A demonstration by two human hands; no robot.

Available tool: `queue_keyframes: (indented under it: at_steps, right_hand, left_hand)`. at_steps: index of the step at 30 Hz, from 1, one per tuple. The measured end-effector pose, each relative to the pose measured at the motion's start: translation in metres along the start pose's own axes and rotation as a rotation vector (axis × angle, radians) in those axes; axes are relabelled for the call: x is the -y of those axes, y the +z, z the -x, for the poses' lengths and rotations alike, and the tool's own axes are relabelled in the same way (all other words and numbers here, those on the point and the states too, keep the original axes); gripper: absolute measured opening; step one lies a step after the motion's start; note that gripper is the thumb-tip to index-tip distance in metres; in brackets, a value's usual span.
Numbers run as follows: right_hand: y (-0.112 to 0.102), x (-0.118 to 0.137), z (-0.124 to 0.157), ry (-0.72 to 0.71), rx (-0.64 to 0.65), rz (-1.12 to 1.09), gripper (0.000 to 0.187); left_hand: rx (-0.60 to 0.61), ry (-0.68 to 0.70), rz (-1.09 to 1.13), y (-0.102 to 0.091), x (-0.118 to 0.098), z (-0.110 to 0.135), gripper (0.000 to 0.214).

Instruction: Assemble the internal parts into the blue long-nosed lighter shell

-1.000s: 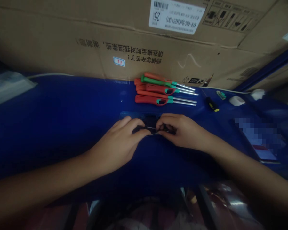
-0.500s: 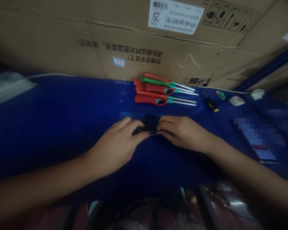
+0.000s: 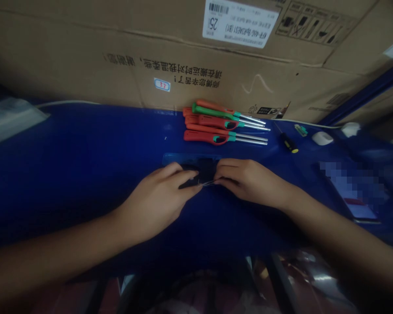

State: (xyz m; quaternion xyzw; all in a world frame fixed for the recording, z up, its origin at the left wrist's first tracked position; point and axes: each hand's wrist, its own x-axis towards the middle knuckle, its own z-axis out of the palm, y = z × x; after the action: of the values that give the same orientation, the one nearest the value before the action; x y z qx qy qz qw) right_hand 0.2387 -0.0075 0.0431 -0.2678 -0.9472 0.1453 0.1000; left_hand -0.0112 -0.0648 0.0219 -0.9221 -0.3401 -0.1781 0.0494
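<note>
Lighters (image 3: 201,136), long-nosed, piled on the blue bench (image 3: 101,144). Thin pale strand (image 3: 208,183): on the near side of the lighters, by a dark blue tray-like piece (image 3: 186,158). Right hand (image 3: 249,181): thumb and forefinger pinching the strand. Left hand (image 3: 163,194): thumb at it, forefinger slightly apart; I cannot tell whether it grips. Screwdriver (image 3: 288,143): just right of the lighters.

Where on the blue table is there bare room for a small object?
Widest: blue table between translucent plastic and lighters, beyond left forearm; only a white speck shows there. Dimmer: near strip between that forearm and the right forearm. Crowded: the right side, with screwdriver, white pieces and phone; the middle, around left hand and right hand.
</note>
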Motion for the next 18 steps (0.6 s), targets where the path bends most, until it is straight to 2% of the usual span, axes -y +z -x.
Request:
queue_keyframes:
  at_steps: [12,18]
  right_hand:
    - [0.0018,0.0,-0.0003,-0.022,0.005,0.053,0.018]
    - [0.0028,0.0035,-0.0013,0.008,0.013,0.07,0.016]
  left_hand:
    - [-0.029,0.002,0.017,0.0021,0.0013,0.0022,0.036]
    - [-0.002,-0.003,0.029,0.0005,0.0004,-0.0006,0.036]
